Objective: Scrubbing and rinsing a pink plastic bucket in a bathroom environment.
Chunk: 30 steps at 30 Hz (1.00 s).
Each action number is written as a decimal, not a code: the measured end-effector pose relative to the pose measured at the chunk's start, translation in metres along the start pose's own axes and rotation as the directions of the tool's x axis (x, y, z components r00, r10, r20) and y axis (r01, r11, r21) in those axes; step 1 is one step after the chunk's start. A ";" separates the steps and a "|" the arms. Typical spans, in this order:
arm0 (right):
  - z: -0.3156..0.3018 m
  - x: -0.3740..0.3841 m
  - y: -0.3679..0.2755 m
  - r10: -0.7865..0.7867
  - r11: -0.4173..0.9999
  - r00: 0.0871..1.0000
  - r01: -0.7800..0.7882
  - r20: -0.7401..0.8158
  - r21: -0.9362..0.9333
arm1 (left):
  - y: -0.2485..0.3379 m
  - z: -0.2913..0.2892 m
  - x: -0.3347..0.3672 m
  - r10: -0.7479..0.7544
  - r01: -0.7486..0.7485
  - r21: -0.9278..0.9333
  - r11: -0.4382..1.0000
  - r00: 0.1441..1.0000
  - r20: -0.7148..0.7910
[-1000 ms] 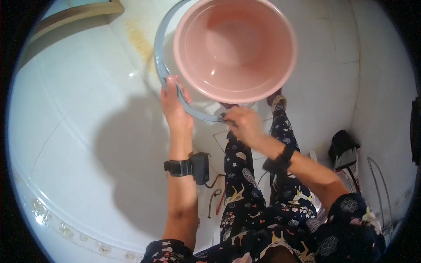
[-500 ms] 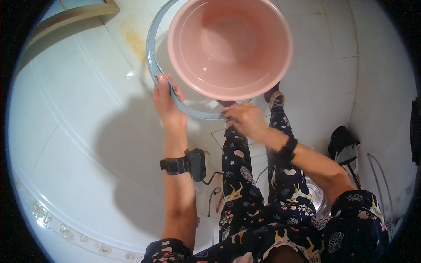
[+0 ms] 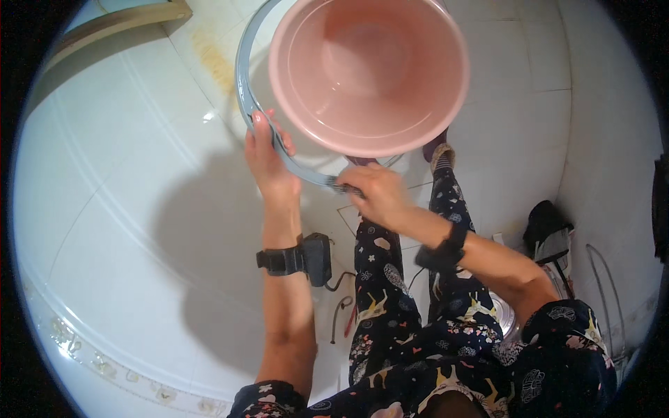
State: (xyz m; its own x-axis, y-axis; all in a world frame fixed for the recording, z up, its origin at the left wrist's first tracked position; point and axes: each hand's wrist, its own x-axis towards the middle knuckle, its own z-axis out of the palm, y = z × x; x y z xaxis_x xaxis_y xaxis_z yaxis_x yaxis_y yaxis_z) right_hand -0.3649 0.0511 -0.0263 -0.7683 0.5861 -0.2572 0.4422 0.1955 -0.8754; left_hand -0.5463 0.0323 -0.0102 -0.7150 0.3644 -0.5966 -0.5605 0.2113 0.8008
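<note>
A large grey-blue ring (image 3: 243, 76) hangs below a pink basin, and my left hand (image 3: 268, 150) grips its left side, thumb over the rim and fingers inside. My right hand (image 3: 380, 191) is closed at the ring's lower edge. Between its fingers and the ring shows a small dark bristly thing (image 3: 352, 189), apparently a brush, pressed to the rim; most of it is hidden by the fingers. The pink basin (image 3: 369, 143) covers part of the ring's far side and looks wet inside.
White tiled floor (image 3: 139, 230) lies around me, with a yellowish stain (image 3: 212, 59). At far left is a wooden-edged frame (image 3: 118, 21). A black-and-grey object (image 3: 547, 226) leans by the right wall. A shiny metal vessel (image 3: 503, 313) stands behind my right leg.
My right hand has slid left along the ring's lower edge with the dark bristly thing. The left hand keeps its grip, nearly still.
</note>
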 end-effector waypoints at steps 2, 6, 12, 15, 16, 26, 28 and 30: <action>-0.015 -0.017 0.041 -0.042 0.959 0.981 0.092 0.188 -0.268 | -0.005 -0.003 -0.002 -0.011 0.011 0.014 1.000 1.000 0.013; -0.032 -0.012 0.055 0.132 0.939 0.958 -0.039 0.254 -0.342 | 0.000 0.005 -0.002 -0.003 0.004 0.016 1.000 1.000 -0.028; -0.001 0.031 -0.038 0.052 0.996 0.995 -0.058 0.084 0.072 | 0.000 0.005 -0.004 0.022 -0.020 0.039 0.999 0.998 -0.056; 0.000 0.015 -0.017 0.099 0.986 0.988 -0.114 0.122 0.120 | 0.000 0.000 -0.002 0.021 -0.018 0.052 0.998 0.998 -0.062; -0.005 0.002 0.001 0.107 0.993 0.977 -0.113 0.182 0.026 | -0.001 -0.002 -0.001 0.015 -0.013 0.048 0.999 0.999 -0.052; -0.004 -0.001 0.000 0.220 0.969 0.944 -0.241 0.246 0.058 | -0.012 0.010 -0.008 -0.010 0.012 0.096 0.995 1.000 -0.023; -0.010 -0.011 0.011 0.218 0.976 0.925 -0.205 0.312 -0.076 | -0.010 0.013 -0.010 -0.013 0.014 0.134 0.991 1.000 -0.010; -0.023 -0.029 0.044 0.215 0.924 0.914 -0.075 0.344 -0.376 | -0.009 0.015 -0.013 0.007 -0.010 0.136 0.991 1.000 0.019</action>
State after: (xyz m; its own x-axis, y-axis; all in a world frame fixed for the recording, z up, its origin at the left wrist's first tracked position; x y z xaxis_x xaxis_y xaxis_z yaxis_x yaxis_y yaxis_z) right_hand -0.3127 0.0607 -0.0483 -0.7666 0.3072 -0.5639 0.6403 0.4320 -0.6351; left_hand -0.5257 0.0397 -0.0091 -0.7110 0.3833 -0.5895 -0.4913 0.3289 0.8065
